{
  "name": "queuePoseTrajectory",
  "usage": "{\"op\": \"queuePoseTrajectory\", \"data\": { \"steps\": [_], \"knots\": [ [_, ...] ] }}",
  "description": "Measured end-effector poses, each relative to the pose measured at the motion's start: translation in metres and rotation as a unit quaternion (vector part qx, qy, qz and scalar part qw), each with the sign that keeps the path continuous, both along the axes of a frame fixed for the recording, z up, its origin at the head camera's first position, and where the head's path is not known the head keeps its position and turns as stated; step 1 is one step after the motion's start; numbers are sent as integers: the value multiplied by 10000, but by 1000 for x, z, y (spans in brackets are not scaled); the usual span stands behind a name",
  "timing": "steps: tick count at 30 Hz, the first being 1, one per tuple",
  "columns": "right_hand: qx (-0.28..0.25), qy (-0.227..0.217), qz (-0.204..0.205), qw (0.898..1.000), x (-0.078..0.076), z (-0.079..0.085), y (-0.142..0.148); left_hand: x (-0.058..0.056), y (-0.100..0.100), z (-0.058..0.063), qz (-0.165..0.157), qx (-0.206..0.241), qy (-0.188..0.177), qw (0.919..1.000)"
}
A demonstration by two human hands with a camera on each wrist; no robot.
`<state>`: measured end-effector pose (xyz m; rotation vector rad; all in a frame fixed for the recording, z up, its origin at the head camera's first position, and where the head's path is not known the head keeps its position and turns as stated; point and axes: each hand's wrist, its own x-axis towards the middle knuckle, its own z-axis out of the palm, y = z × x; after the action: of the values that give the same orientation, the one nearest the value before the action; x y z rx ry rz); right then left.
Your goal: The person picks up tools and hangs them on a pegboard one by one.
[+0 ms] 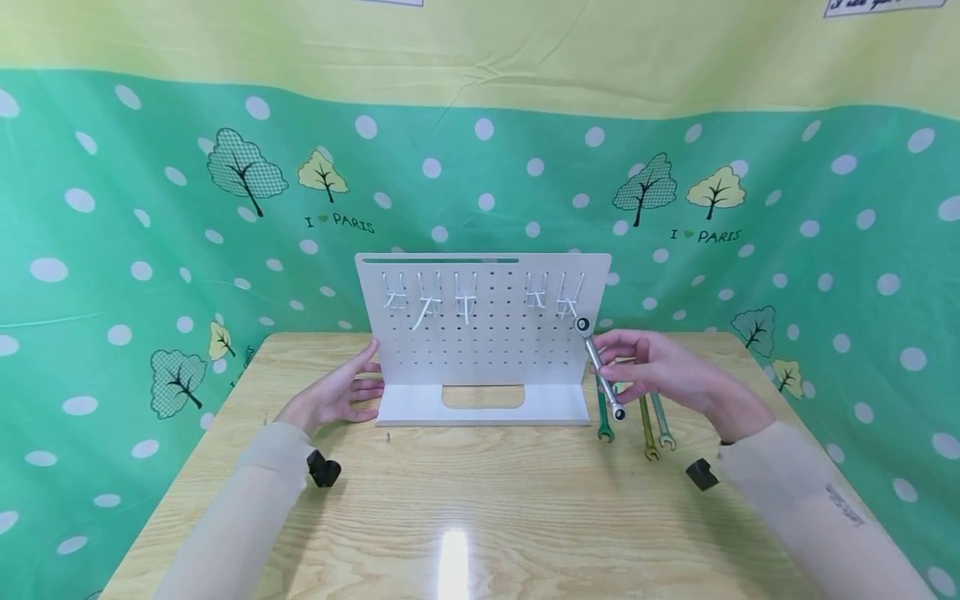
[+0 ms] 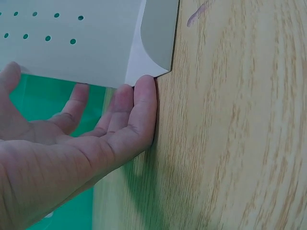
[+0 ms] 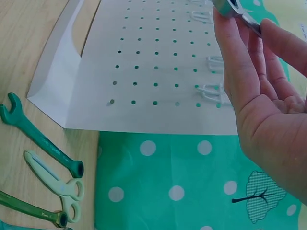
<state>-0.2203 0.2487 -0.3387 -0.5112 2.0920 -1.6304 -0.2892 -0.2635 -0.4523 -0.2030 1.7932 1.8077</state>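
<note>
A white pegboard [image 1: 480, 358] with several white hooks [image 1: 465, 298] stands upright on the table. My left hand [image 1: 337, 393] is at its left side, fingers extended and fingertips touching the board's edge and base corner. In my right hand [image 1: 660, 371], thumb and fingers pinch a silver ratcheting wrench [image 1: 597, 362]. It slants before the board's right edge, its upper ring end just below the rightmost hook. Under that hand lie a dark green wrench [image 3: 43, 139], pale green scissors [image 3: 53, 179] and an olive wrench [image 3: 29, 207]. A light teal wrench [image 1: 662, 423] lies farthest right.
The wooden table [image 1: 420, 508] reaches back to a green curtain [image 1: 480, 183] with white dots and printed trees, which also hangs at both sides. The pegboard's base has a cutout at its middle. Black wrist mounts [image 1: 324, 469] stick out from both sleeves.
</note>
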Motion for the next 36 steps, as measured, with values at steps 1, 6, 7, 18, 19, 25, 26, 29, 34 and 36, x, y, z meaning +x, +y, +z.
{"op": "queuePoseTrajectory", "data": {
  "steps": [1,6,7,18,19,25,26,29,34,36],
  "knots": [
    [-12,-12,10,10000,-1,-1,-1,1,0,0,9,-8,-7,10000],
    [-139,-49,20,9999,-3,-6,-2,2,0,2,33,-43,-2,10000],
    [-162,-37,16,9999,-3,-7,-2,2,0,2,17,-46,13,10000],
    [-166,-180,-193,9995,-9,-12,-2,3,0,0,-5,-27,29,10000],
    [-178,-187,-209,9994,-10,-13,-2,3,0,0,-4,-36,30,10000],
    [-202,-212,-429,9987,-18,-19,-3,2,1,-1,19,-54,35,10000],
    [-202,-230,-475,9984,-19,-19,-4,2,1,-1,24,-52,39,10000],
    [-203,-290,-573,9977,-24,-21,-6,1,0,-1,14,-48,49,10000],
    [-278,-436,-692,9963,-31,-24,-10,1,0,-1,-7,-46,46,10000],
    [-354,-522,-790,9949,-34,-25,-11,1,0,-1,-22,-54,44,10000]
  ]
}}
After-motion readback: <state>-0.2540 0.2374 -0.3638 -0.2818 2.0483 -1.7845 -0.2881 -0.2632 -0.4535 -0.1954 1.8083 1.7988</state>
